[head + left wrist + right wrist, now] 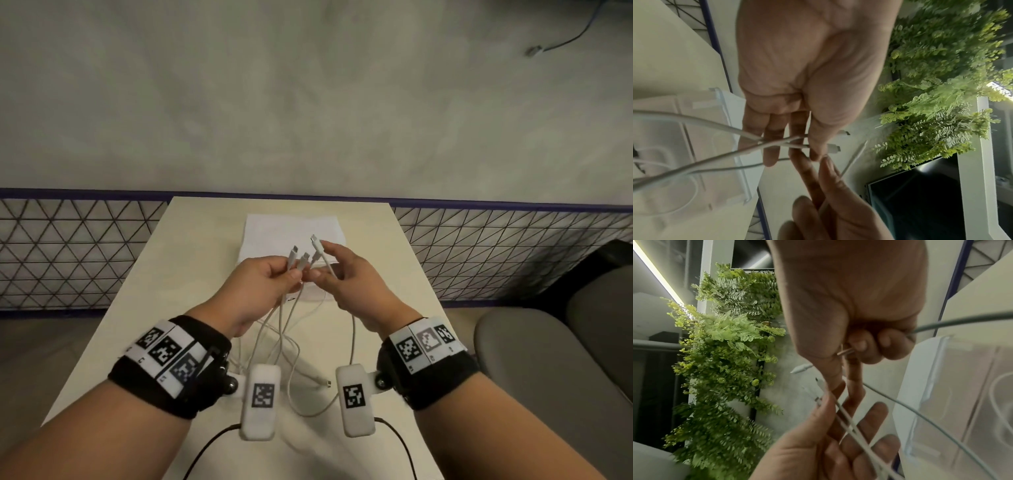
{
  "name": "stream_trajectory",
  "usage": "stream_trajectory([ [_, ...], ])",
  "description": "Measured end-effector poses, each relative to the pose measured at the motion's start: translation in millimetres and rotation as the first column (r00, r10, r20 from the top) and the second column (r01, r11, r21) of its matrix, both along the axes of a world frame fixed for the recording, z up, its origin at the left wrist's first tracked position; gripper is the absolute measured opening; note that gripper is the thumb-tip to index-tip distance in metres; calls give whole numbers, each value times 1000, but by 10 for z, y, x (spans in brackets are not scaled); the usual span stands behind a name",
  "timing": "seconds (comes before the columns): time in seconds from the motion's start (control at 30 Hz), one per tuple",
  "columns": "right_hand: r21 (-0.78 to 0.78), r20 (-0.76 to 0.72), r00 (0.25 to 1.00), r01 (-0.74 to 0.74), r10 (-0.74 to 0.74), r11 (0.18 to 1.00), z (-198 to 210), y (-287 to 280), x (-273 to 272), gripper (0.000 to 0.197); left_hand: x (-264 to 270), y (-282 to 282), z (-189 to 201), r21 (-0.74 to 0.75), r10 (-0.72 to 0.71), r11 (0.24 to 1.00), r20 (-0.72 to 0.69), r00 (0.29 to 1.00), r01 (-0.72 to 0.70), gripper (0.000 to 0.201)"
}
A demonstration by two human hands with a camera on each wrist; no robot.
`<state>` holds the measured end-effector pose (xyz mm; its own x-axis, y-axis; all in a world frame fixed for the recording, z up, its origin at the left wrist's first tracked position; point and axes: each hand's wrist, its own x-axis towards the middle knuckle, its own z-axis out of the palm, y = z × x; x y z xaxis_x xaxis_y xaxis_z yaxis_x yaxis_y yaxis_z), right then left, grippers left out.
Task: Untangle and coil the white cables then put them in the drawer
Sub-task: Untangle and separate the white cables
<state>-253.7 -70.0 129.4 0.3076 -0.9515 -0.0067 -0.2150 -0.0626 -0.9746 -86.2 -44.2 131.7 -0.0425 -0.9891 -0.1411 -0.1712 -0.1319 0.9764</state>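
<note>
Several white cables (287, 329) hang tangled from my two raised hands down to the cream table (144, 325). My left hand (291, 274) pinches two cable ends, whose connectors (298, 253) stick up past the thumb. Beside it, my right hand (322, 263) holds another cable end with its plug (314, 238) pointing up; its curled fingers (869, 345) grip that cable (962, 321). The left wrist view shows the cables (715, 126) crossing at my left fingers (772, 146). Behind the hands stands the translucent white drawer (260, 226), where a white cable loop (684, 194) shows.
One loose plug (325, 381) lies on the table between my wrists. Black cords (212, 442) trail off the near table edge. A grey chair (548, 359) stands to the right, and a mesh fence (68, 250) runs behind the table. Green foliage (941, 81) fills the wrist views' background.
</note>
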Motion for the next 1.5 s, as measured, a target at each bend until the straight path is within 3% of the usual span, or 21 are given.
stream_trajectory([
  [0.1, 47, 116, 993, -22, 17, 999, -31, 13, 36, 51, -70, 12, 1, -9, 21, 1000, -16, 1000, -21, 19],
  [0.17, 62, 94, 995, -25, 19, 998, -95, -12, 43, 46, -87, 12, -19, -18, 39, 999, -21, 999, -40, 18],
  [0.37, -22, -244, 968, -55, 48, 998, -136, -17, 97, 36, -135, -20, -117, -46, 87, 995, 35, 996, -86, 18],
  [0.47, -81, -369, 929, -52, 18, 995, -153, -37, 119, 46, -173, -37, -124, -67, 112, 992, 51, 992, -108, 20],
  [0.6, -143, -304, 953, -35, -10, 989, -209, -30, 97, 43, -145, -75, -137, -44, 167, 986, 110, 980, -163, 20],
  [0.73, -143, -242, 968, 24, -58, 989, -252, -50, 32, 16, -92, -101, -162, -22, 172, 985, 281, 944, -173, 49],
  [0.8, -112, -224, 974, 15, -40, 994, -251, -49, 18, 16, -102, -102, -157, -22, 113, 994, 211, 971, -111, 52],
  [0.9, -99, -235, 972, -34, 10, 994, -218, -42, 33, 16, -160, -86, -133, -64, 46, 997, 90, 995, -40, 34],
  [0.97, -99, -245, 967, -89, 62, 991, -190, -29, 39, 15, -199, -75, -95, -135, 104, 986, 18, 994, -101, 24],
  [1.03, -80, -295, 946, -161, 131, 984, -182, -14, -11, 16, -201, -87, -27, -124, 189, 969, -183, 965, -214, 25],
  [1.1, -17, -370, 906, -229, 206, 973, -240, -6, -143, 19, -108, -104, 53, -105, 254, 945, -366, 896, -310, 27],
  [1.13, 29, -407, 880, -256, 245, 966, -298, -5, -242, 19, -33, -103, 96, -124, 268, 933, -386, 882, -338, 28],
  [1.23, 147, -510, 795, -294, 327, 944, -486, 2, -581, 15, 195, -111, 98, -216, 286, 910, -293, 912, -354, 28],
  [1.33, 212, -655, 661, -305, 366, 929, -548, -8, -819, 15, 303, -103, 15, -288, 327, 880, -209, 921, -378, 29],
  [1.4, 259, -732, 558, -304, 391, 917, -558, -29, -931, 5, 370, -105, -10, -313, 393, 845, -184, 901, -433, 29],
  [1.5, 280, -854, 368, -271, 368, 921, -659, -67, -1135, 18, 563, -120, 23, -338, 509, 770, -187, 840, -541, 28],
])
